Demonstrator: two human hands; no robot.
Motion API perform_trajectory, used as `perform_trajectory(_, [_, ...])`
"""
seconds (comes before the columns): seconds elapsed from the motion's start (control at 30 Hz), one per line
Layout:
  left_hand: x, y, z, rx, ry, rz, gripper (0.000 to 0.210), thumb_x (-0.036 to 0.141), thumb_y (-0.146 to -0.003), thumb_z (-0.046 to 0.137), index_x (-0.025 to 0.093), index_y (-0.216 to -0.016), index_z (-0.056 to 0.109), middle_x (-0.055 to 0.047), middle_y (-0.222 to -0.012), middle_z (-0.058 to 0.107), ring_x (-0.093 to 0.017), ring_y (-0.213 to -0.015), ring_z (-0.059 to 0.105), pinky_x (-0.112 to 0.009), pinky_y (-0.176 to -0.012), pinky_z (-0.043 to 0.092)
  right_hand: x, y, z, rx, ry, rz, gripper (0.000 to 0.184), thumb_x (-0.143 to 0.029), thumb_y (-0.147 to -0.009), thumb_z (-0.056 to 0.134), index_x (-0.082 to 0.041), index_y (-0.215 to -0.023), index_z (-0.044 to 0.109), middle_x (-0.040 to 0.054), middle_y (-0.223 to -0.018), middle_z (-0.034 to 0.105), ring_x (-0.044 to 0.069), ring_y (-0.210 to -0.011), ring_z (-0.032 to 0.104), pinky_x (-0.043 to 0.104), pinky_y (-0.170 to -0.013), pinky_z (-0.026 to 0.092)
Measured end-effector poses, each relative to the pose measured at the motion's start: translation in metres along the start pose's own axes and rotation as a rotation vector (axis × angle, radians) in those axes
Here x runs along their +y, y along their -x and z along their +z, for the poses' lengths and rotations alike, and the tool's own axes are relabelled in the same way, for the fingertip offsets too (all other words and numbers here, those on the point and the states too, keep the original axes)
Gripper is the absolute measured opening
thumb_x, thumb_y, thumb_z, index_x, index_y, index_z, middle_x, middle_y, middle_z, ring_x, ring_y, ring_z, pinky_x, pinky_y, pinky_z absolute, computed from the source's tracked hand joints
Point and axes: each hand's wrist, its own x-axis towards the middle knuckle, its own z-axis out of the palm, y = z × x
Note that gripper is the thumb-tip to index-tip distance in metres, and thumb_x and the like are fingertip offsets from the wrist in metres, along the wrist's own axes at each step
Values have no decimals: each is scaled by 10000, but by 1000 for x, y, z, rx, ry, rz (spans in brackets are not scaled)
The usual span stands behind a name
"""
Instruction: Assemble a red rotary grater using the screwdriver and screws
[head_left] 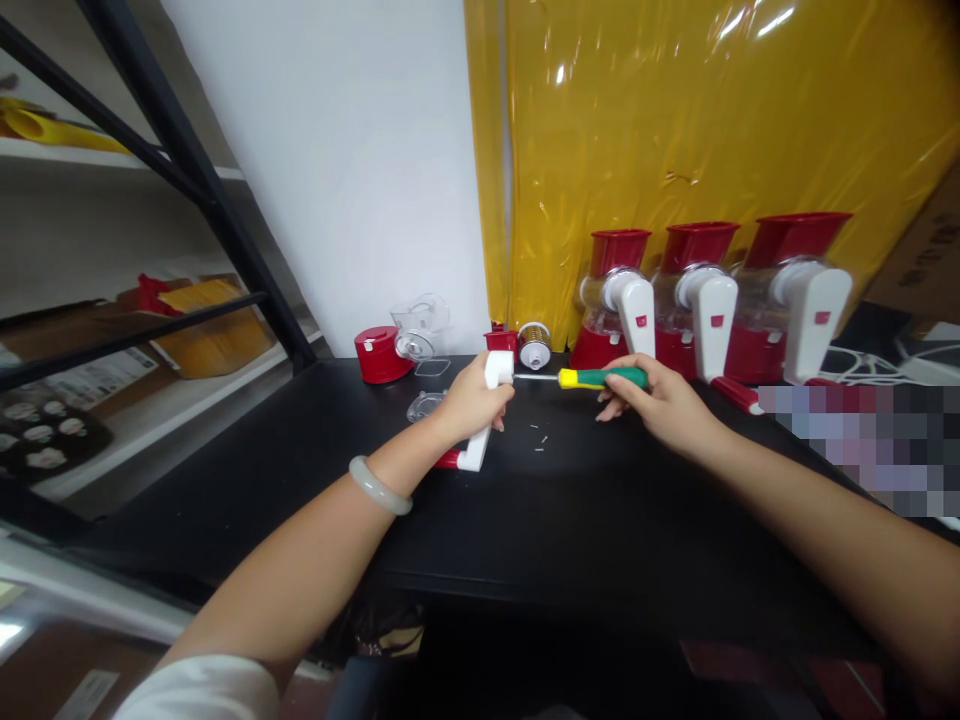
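Wrapped round a white crank handle [480, 440] with a red grip is my left hand [474, 398]. It holds the crank's round white end sideways, facing right. My right hand [651, 396] grips a screwdriver [606, 379] with a green and yellow handle. The metal shaft lies level, its tip at the crank's white end; whether it sits in a screw is too small to tell. A few small screws [539, 449] lie on the black table below the shaft. Behind my left hand rests a flat clear plastic piece [426, 405].
Three assembled red and white rotary graters [616, 300] stand at the back right. A red base [382, 354], a clear housing [421, 325] and a grating drum [535, 346] sit along the back of the black table [585, 510]. Shelving [150, 350] rises at the left; white cables [862, 362] lie right.
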Motion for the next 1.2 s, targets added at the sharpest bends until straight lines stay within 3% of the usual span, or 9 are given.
perform_trajectory(0.33, [2,2,-2,37,-120,69,225,137,-723,532,214,-902,420,42,-641,582,-171,-424,595,-263,-424,470,0,0,0,-24,-15,64,393,-576,-835,594,-192,-900,542,-16,-615,640,138,-478,645,252,-495,489])
perform_trajectory(0.57, [9,7,-5,22,-209,134,222,137,-732,540,217,-897,414,41,-653,575,-164,-437,598,-245,-443,444,-1,2,1,-23,27,115,490,-670,-858,469,-200,-718,480,-13,-455,569,104,-292,482,231,-340,323])
perform_trajectory(0.67, [12,9,-4,18,-179,138,236,126,-730,545,217,-912,425,43,-647,578,-158,-438,595,-238,-451,444,0,1,3,6,-31,159,501,-704,-851,431,-209,-811,496,-18,-449,563,126,-288,484,248,-327,341])
perform_trajectory(0.73, [12,9,-4,17,-182,146,232,127,-730,544,217,-908,426,44,-637,577,-159,-435,594,-240,-449,444,1,0,4,35,-121,159,479,-696,-845,456,-225,-932,480,-23,-521,602,155,-363,573,266,-384,433])
perform_trajectory(0.87, [7,5,-3,22,-99,112,236,125,-718,531,214,-907,420,45,-611,573,-165,-427,589,-250,-441,453,2,-3,3,38,-280,29,488,-554,-767,675,-283,-1061,395,-43,-790,652,200,-665,725,368,-661,589])
perform_trajectory(0.93, [2,1,-3,15,-16,92,240,119,-709,515,211,-907,417,52,-575,556,-166,-416,576,-257,-441,461,2,-1,1,-11,-256,-45,507,-470,-749,728,-293,-1087,394,-32,-889,657,205,-782,735,402,-768,593])
perform_trajectory(1.03, [-2,-3,-3,2,49,97,237,118,-704,498,209,-906,414,62,-542,538,-165,-405,562,-262,-438,464,0,2,-2,-87,-127,-90,373,-443,-827,666,-268,-1076,452,8,-880,690,203,-866,726,419,-880,565])
perform_trajectory(1.2, [-4,-3,-5,-6,36,92,254,105,-689,504,208,-904,416,67,-536,542,-162,-395,559,-260,-427,464,-4,4,-5,-82,9,-120,299,-457,-868,613,-265,-1063,492,23,-837,720,221,-867,722,456,-922,530])
